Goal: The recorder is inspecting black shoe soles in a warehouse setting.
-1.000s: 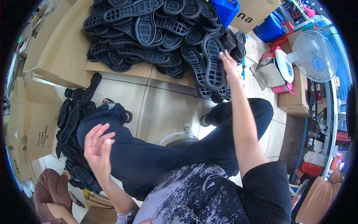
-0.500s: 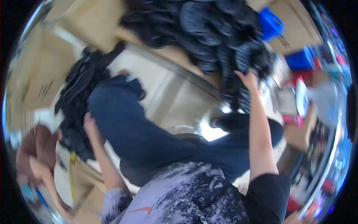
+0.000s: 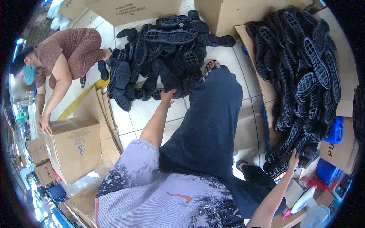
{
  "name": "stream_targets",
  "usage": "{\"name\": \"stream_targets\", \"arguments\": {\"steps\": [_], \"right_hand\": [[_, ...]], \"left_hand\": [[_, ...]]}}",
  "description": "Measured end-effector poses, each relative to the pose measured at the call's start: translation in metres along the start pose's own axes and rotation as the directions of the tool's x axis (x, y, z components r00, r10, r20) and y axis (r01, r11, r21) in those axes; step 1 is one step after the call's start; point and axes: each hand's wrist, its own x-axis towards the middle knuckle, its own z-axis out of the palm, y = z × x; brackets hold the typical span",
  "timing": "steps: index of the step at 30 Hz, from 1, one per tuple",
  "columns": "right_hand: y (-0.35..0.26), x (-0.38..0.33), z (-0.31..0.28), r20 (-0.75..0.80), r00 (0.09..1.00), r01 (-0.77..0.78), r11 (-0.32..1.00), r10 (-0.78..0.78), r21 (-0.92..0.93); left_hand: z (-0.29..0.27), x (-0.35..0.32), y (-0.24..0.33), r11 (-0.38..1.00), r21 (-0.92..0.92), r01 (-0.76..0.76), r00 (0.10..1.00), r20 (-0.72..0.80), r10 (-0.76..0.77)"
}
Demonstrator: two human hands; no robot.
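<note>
Many black rubber shoe soles lie in a loose heap (image 3: 152, 57) on the tiled floor ahead. At its near edge my left hand (image 3: 167, 97) has its fingers closed on the end of a sole (image 3: 167, 78). A second heap of black soles (image 3: 300, 79), with gridded faces showing, rests on flattened cardboard at the right. My right hand (image 3: 293, 161) is at the near end of that heap, thumb up along a sole (image 3: 300, 144). Its other fingers are partly hidden by the dark soles around them.
On the left a crouching co-worker (image 3: 72, 57) rests both hands on a closed carton (image 3: 76, 148). Folded cardboard (image 3: 108, 125) leans beside it. Large cartons (image 3: 133, 9) stand at the back. A blue jug (image 3: 335, 131) and plastic containers stand at the right. My leg stands between the heaps.
The view has turned left and steadied, bringing the floor heap and co-worker further into sight. My left hand has moved from beside my knee onto the floor heap's edge; my right stays at its heap.
</note>
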Motion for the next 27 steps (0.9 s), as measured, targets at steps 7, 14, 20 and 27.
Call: {"name": "stream_targets", "arguments": {"steps": [7, 14, 20, 27], "right_hand": [[-0.019, -0.023, -0.017, -0.307, 0.947, 0.135, 0.984, -0.094, 0.115], [-0.114, -0.095, -0.068, -0.643, 0.728, 0.464, 0.861, -0.237, 0.208], [-0.21, -0.152, -0.082, -0.671, 0.481, 0.793, 0.606, -0.564, 0.06], [-0.177, -0.173, -0.065, -0.526, 0.561, 0.779, 0.622, -0.64, 0.074]], "left_hand": [[-0.002, 0.046, 0.001, 0.943, -0.109, 0.316, 0.943, 0.148, -0.299], [0.022, -0.039, 0.129, 0.885, 0.033, -0.464, 0.858, 0.264, 0.44], [0.053, -0.11, 0.206, 0.612, 0.038, -0.79, 0.596, 0.283, 0.752], [0.043, -0.022, 0.075, 0.999, 0.03, -0.034, 0.992, 0.123, 0.03]]}}
